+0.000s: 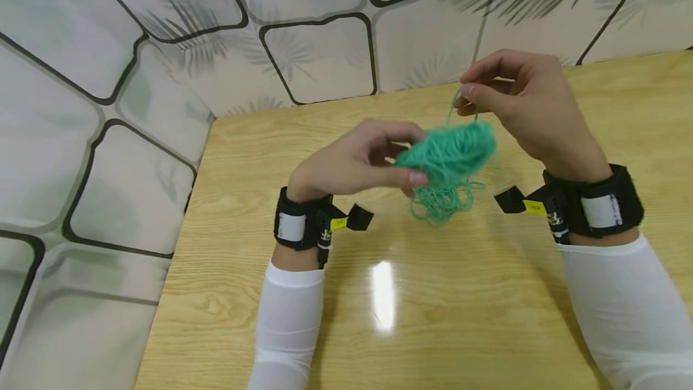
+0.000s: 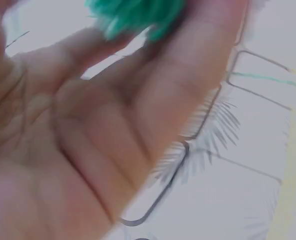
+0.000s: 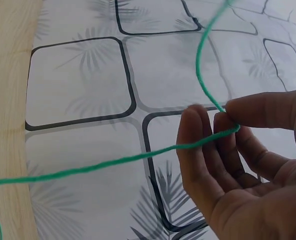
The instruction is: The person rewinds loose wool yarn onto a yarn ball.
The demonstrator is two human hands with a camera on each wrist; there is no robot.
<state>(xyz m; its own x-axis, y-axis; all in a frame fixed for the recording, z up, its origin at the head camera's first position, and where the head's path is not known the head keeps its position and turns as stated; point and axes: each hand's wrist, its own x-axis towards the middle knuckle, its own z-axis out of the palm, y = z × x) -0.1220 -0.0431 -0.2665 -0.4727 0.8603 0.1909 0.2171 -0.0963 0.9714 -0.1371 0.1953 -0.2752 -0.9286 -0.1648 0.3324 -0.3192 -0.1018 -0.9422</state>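
Note:
A teal-green bundle of yarn (image 1: 455,149) is gripped at its left end by my left hand (image 1: 363,158), thumb in front and fingers behind. Part of the same green bundle (image 2: 137,15) shows blurred at the top of the left wrist view. To the right and slightly higher, my right hand (image 1: 533,104) pinches a single yarn strand (image 3: 97,164) between thumb and fingertips. The strand bends at the pinch in the right wrist view. Under the bundle, loose loops of yarn (image 1: 441,202) lie on the table.
The wooden table (image 1: 238,294) meets a wall (image 1: 319,59) with black-outlined panels and grey leaf prints at the back and left. A bright light reflection (image 1: 383,297) shows on the tabletop. Both wrists wear black straps with small cameras.

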